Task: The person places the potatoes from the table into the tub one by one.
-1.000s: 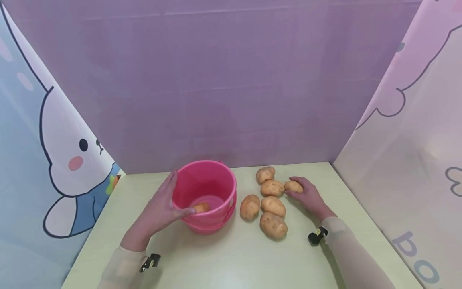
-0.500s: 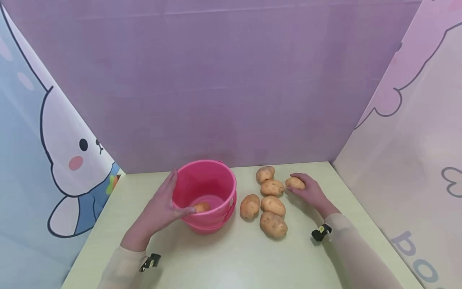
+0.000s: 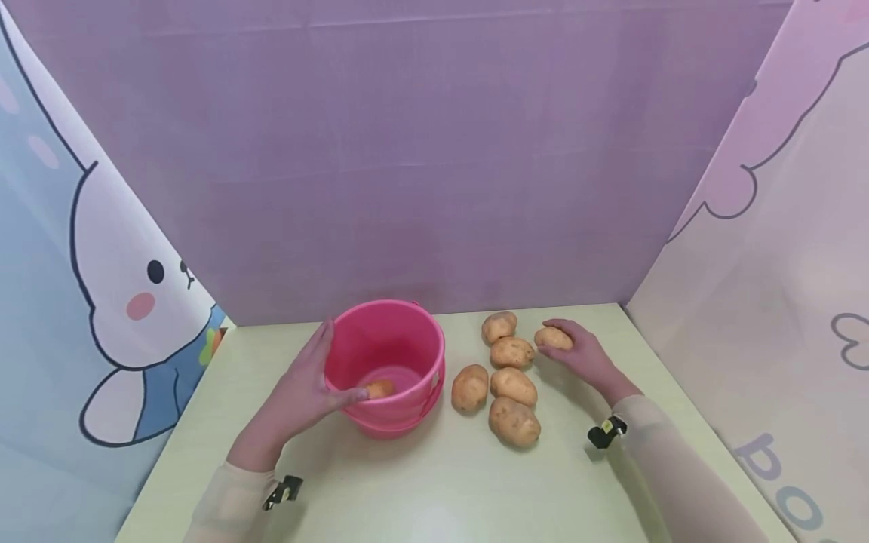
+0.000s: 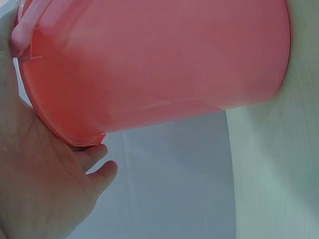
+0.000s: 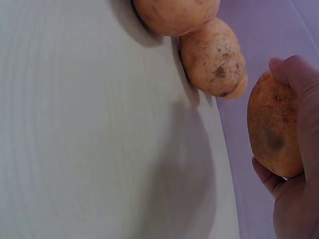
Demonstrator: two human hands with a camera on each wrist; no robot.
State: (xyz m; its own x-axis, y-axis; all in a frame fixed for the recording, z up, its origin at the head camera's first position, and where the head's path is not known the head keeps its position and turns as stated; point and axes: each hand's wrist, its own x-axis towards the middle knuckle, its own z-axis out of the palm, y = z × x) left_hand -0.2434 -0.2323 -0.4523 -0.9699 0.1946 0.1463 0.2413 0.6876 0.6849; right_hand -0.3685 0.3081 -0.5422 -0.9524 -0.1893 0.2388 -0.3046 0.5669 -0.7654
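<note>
A pink bucket (image 3: 400,411) stands upright on the table, one potato (image 3: 379,389) visible on its floor. My left hand (image 3: 305,388) grips the bucket's rim from the left, thumb along the near edge. In the left wrist view the palm (image 4: 40,174) lies against that rim. On the right, my right hand (image 3: 584,358) holds a potato (image 3: 553,338) between thumb and fingers. The right wrist view shows this potato (image 5: 274,127) raised off the table, its dark spot facing the camera. Beside the bucket lie several more potatoes (image 3: 514,387) in a loose cluster.
A pale table (image 3: 421,490) carries everything. Behind it rises a purple cloth wall (image 3: 434,166); printed side panels stand left, with a rabbit (image 3: 136,302), and right (image 3: 781,324). The bucket's handle (image 3: 434,403) hangs down its right side.
My right hand has lifted its potato from beside the cluster and moved slightly away from me. My left hand and the bucket stay where they were.
</note>
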